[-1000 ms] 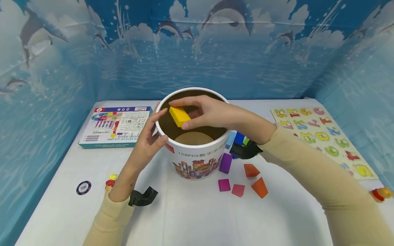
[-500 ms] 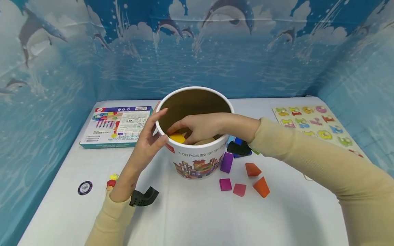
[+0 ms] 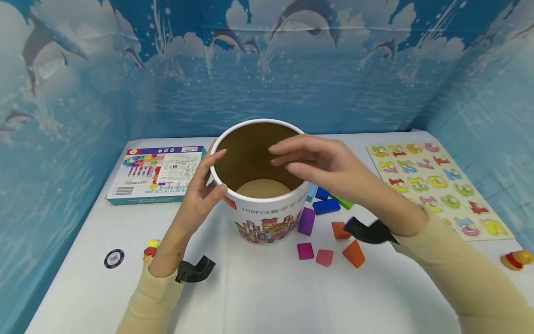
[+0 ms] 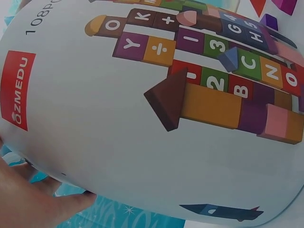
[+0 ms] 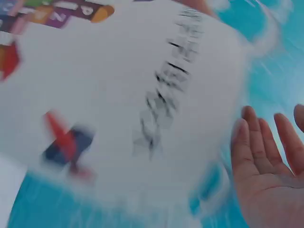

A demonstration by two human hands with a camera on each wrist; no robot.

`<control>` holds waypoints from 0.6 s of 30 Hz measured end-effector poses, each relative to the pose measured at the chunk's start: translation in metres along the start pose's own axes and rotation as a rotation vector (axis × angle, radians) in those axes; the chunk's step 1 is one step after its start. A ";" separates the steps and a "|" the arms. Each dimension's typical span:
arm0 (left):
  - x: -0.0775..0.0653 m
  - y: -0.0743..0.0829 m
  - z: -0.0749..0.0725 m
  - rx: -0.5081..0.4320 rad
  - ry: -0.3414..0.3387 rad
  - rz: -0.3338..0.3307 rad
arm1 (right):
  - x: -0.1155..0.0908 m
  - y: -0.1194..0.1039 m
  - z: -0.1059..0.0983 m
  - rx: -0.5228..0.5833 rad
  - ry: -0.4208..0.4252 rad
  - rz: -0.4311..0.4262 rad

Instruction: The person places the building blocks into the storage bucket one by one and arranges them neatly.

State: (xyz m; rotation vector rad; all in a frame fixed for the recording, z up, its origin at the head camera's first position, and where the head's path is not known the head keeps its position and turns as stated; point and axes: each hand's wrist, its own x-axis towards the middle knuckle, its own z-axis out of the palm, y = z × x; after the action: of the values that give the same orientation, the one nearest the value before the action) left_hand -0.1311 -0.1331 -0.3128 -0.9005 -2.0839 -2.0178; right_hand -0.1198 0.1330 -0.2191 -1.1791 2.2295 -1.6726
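A big white bucket (image 3: 267, 225) stands upright on the table, its outside printed with letter blocks and a skyline. My left hand (image 3: 202, 190) holds its left side, one finger over the rim and the thumb against the outer wall. Over the right rim hovers my right hand (image 3: 321, 157), fingers loosely extended and nothing in them. In the right wrist view the same right hand (image 5: 268, 175) shows a bare palm beside the blurred bucket (image 5: 109, 95). Part of the bucket's tan floor shows; its near inside is hidden behind the front wall.
Right of the bucket lie a purple block (image 3: 307, 221), a magenta block (image 3: 305, 251), a pink block (image 3: 324, 258), orange blocks (image 3: 353, 253), blue blocks (image 3: 327, 206) and a green block (image 3: 343, 201). A flat box (image 3: 154, 174), number board (image 3: 438, 182), round chip (image 3: 114, 259) and small figures (image 3: 517, 260) surround them.
My right hand has lowered a yellow block into the bucket, let it go and risen out to the right, empty. The left hand stays on the bucket.
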 end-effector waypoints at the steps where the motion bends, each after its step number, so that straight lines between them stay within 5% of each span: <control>1: 0.001 0.000 0.000 -0.001 -0.001 0.005 | -0.019 -0.002 -0.006 0.032 0.067 0.006; 5: 0.003 -0.001 0.001 -0.011 -0.001 0.014 | -0.091 0.022 -0.022 0.044 0.277 0.138; 10: 0.002 -0.002 0.000 -0.024 0.009 0.006 | -0.159 0.089 -0.017 -0.074 0.400 0.535; 14: 0.001 -0.002 0.000 -0.035 0.018 0.004 | -0.188 0.116 0.000 -0.131 0.391 0.820; 18: 0.001 -0.003 0.000 -0.036 0.015 0.002 | -0.194 0.119 0.020 -0.302 0.278 0.861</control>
State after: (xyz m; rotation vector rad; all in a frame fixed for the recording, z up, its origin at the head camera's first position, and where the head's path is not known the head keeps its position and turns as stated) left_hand -0.1333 -0.1330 -0.3146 -0.8893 -2.0449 -2.0608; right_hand -0.0362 0.2511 -0.3960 0.0713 2.6300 -1.1990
